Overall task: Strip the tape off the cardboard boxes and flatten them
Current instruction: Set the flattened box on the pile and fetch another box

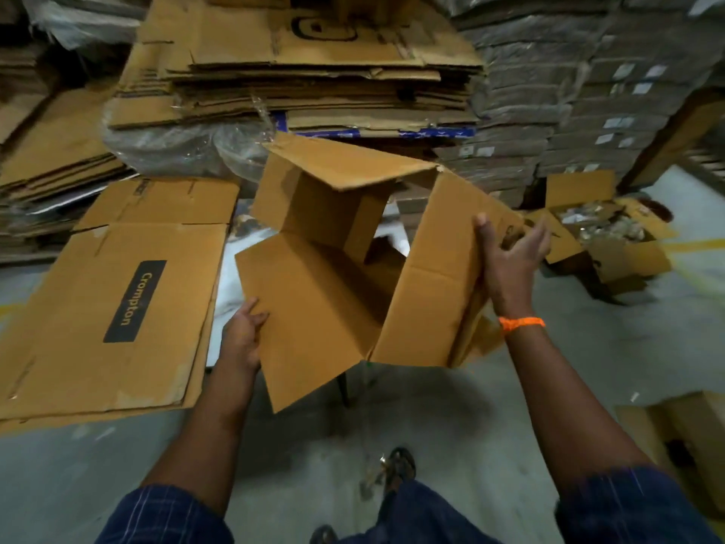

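Head view: I've got the box (353, 276) held up off the floor (431, 426), in the middle of the view, between both hands. It's open at both ends, flaps loose, and I can see through it to the floor behind. The walls are skewed, partly collapsed.

Left hand (243, 335) grips the edge of the lower left flap, fingers curled round it. Right hand (506, 261) has the right side wall: thumb flat on the near face, fingers spread on the far side. They're blurred, so I'd call that a pinch, but not firmly. There's an orange wristband (521, 323) on that wrist.

Left of the box, a flat sheet (117, 300) printed "Crompton" lies on the floor. Behind it is a tall stack (314, 72) of flattened cardboard. Far right, a second box (612, 237) sits open on the floor with scraps inside. A sandal (400, 465) shows below, near the bottom edge.
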Demonstrator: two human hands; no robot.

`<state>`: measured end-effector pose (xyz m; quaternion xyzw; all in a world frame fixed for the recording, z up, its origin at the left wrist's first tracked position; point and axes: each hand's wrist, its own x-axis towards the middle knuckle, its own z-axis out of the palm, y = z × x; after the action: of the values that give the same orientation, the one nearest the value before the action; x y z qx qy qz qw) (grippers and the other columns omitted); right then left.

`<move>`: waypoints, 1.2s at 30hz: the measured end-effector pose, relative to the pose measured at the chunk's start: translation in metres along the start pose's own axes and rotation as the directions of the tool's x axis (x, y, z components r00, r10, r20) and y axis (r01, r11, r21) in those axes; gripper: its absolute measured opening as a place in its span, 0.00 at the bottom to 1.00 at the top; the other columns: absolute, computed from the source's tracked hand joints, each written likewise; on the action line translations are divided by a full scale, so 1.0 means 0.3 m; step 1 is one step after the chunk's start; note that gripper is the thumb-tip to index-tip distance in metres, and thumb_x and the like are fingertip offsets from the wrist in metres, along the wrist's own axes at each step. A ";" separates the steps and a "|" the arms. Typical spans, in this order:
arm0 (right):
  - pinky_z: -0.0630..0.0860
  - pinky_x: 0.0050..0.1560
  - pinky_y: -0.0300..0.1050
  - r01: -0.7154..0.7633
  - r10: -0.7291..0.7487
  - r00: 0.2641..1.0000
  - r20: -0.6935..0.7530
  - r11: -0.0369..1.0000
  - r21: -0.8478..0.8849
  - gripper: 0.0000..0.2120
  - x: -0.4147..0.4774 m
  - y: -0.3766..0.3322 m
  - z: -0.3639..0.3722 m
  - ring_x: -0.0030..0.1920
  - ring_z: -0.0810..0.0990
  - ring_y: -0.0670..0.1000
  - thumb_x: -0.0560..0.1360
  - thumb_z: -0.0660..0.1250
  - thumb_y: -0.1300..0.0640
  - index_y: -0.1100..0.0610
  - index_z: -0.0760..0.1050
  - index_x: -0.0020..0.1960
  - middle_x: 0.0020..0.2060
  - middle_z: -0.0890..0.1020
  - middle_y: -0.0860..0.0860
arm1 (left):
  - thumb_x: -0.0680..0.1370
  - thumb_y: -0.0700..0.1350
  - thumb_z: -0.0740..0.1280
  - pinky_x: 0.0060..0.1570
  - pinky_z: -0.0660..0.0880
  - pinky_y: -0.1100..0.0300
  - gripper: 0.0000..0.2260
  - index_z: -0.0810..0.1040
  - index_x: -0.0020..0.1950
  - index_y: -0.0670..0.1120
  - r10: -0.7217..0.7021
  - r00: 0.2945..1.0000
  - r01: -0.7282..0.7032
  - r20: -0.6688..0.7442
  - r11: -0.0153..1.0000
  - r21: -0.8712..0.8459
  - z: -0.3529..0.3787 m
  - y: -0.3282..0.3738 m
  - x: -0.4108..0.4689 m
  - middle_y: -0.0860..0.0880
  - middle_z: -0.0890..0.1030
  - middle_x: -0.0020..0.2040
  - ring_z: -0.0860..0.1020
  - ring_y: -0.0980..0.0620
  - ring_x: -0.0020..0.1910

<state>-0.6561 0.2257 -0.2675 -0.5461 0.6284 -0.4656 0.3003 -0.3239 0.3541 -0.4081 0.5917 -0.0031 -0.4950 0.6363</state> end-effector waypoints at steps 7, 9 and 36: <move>0.80 0.49 0.49 -0.301 0.212 0.936 0.280 0.895 0.329 0.25 0.029 0.157 -0.063 0.56 0.83 0.52 0.75 0.70 0.39 0.54 0.76 0.64 0.60 0.83 0.57 | 0.79 0.38 0.65 0.69 0.70 0.48 0.23 0.69 0.75 0.46 0.306 0.952 -0.243 -0.028 0.805 0.541 0.145 0.017 0.007 0.42 0.62 0.79 0.65 0.43 0.75; 0.80 0.58 0.56 -0.250 0.178 0.942 0.283 0.938 0.242 0.34 -0.012 0.163 -0.036 0.59 0.81 0.55 0.71 0.74 0.37 0.61 0.75 0.65 0.61 0.81 0.61 | 0.82 0.44 0.65 0.53 0.79 0.50 0.11 0.77 0.64 0.44 0.187 0.981 -0.192 0.048 0.927 0.321 0.137 -0.066 0.129 0.39 0.77 0.65 0.78 0.42 0.61; 0.52 0.75 0.69 0.929 -0.533 0.367 0.763 0.178 -0.323 0.40 -0.327 0.288 0.396 0.78 0.62 0.56 0.77 0.53 0.27 0.52 0.63 0.79 0.78 0.65 0.53 | 0.76 0.77 0.45 0.71 0.65 0.40 0.39 0.74 0.72 0.54 -0.262 0.960 0.243 -0.096 0.954 -0.176 -0.195 -0.341 -0.168 0.41 0.71 0.75 0.68 0.40 0.74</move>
<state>-0.5642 0.2873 -0.4051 -0.9483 0.2902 -0.1033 -0.0762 -0.3791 0.4494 -0.4737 0.5616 0.1508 -0.5351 0.6128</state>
